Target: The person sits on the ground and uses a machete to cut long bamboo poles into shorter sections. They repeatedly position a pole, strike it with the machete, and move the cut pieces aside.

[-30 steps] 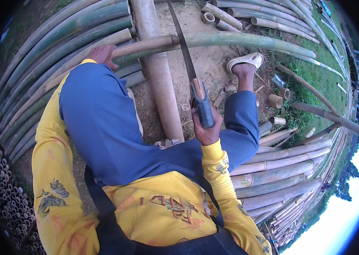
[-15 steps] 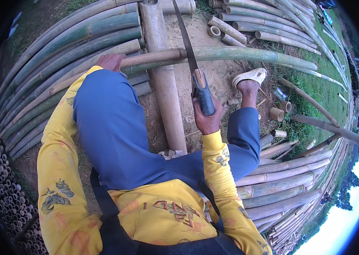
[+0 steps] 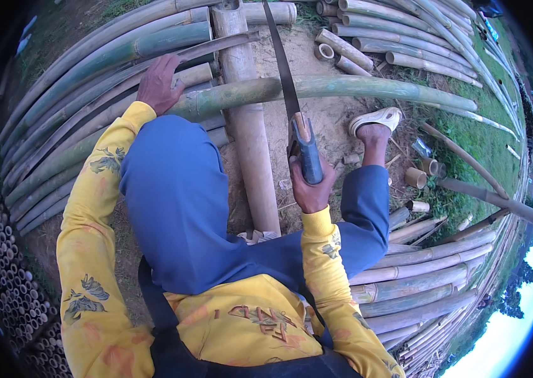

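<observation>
My right hand [image 3: 312, 183] is wrapped around the dark handle of a handsaw [image 3: 307, 151]. Its long blade points away from me and crosses a green bamboo pole [image 3: 367, 86], either touching it or just above; I cannot tell which. That pole lies across a thick bamboo log [image 3: 250, 145]. On the left, my left hand [image 3: 160, 85] is over the stacked poles, fingers extended and thumb apart, beside a thin, weathered bamboo strip [image 3: 213, 45]. The strip rests on the poles, its tip over the log. My bent left knee is close to the green pole's left part.
Bamboo poles [image 3: 172, 39] are stacked at left; more poles [image 3: 405, 38] lie far right and others [image 3: 424, 274] near right. Short cut pieces [image 3: 415, 177] lie beyond my right foot [image 3: 375, 123]. Cut pole ends [image 3: 8, 271] are piled at the left edge.
My left hand has moved away from me, and the thin strip has shifted from along the green pole to farther over the stack. The saw stays in my right hand across the pole.
</observation>
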Demonstrator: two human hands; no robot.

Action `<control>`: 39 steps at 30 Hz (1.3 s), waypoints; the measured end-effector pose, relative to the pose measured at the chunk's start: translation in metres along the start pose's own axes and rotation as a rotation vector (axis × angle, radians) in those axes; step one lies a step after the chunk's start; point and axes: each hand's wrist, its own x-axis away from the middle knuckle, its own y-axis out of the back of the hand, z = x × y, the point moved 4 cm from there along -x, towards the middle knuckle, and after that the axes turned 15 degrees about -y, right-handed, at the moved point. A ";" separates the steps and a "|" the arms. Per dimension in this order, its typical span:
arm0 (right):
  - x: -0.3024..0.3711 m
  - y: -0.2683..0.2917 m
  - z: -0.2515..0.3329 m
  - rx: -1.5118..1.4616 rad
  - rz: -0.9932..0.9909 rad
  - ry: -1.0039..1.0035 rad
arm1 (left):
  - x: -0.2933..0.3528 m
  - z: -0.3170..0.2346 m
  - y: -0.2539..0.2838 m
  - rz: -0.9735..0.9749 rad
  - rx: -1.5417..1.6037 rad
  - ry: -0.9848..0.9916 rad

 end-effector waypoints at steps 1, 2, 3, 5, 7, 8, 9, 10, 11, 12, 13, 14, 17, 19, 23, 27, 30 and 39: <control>0.000 0.000 -0.005 -0.014 0.005 -0.029 | -0.009 -0.024 -0.013 0.070 0.074 -0.042; 0.000 -0.001 -0.011 -0.029 0.017 -0.054 | -0.019 -0.051 -0.023 0.138 0.142 -0.080; -0.001 -0.001 -0.014 -0.041 0.030 -0.077 | -0.028 -0.073 -0.035 0.189 0.124 -0.039; -0.002 -0.002 -0.009 0.006 0.052 -0.037 | -0.035 -0.090 -0.055 0.279 0.075 0.024; 0.000 -0.004 -0.002 -0.023 0.034 -0.042 | -0.040 -0.095 -0.071 0.373 0.018 0.042; -0.002 -0.002 -0.005 -0.004 0.044 -0.043 | -0.042 -0.094 -0.078 0.397 0.036 0.087; -0.002 -0.002 -0.005 0.006 0.034 -0.009 | -0.043 -0.093 -0.080 0.431 0.050 0.123; -0.004 -0.001 -0.003 0.016 0.023 0.026 | -0.044 -0.091 -0.080 0.464 0.063 0.159; -0.005 -0.001 -0.001 0.026 0.012 0.060 | -0.046 -0.090 -0.081 0.500 0.074 0.140; -0.006 0.000 0.003 0.041 0.015 0.039 | -0.049 -0.088 -0.079 0.527 0.082 0.124; -0.006 0.002 0.009 0.055 0.018 0.017 | -0.050 -0.087 -0.079 0.554 0.091 0.106; -0.004 0.004 0.011 0.069 0.020 -0.004 | -0.049 -0.086 -0.080 0.549 0.072 0.097; 0.043 0.024 -0.008 -0.042 0.054 -0.161 | -0.047 -0.080 -0.082 0.528 0.024 0.091; 0.089 0.047 0.000 0.055 0.051 -0.140 | -0.042 -0.081 -0.084 0.531 0.010 0.099; 0.105 0.057 0.008 0.088 0.039 -0.118 | -0.041 -0.082 -0.083 0.531 0.030 0.110; 0.009 0.017 0.011 0.011 0.015 -0.120 | -0.055 -0.091 -0.081 0.535 0.055 0.086; 0.017 0.013 0.007 0.051 0.033 -0.064 | -0.043 -0.086 -0.084 0.525 0.022 0.062; 0.096 0.049 0.013 0.074 0.018 -0.139 | -0.034 -0.087 -0.087 0.508 0.032 0.047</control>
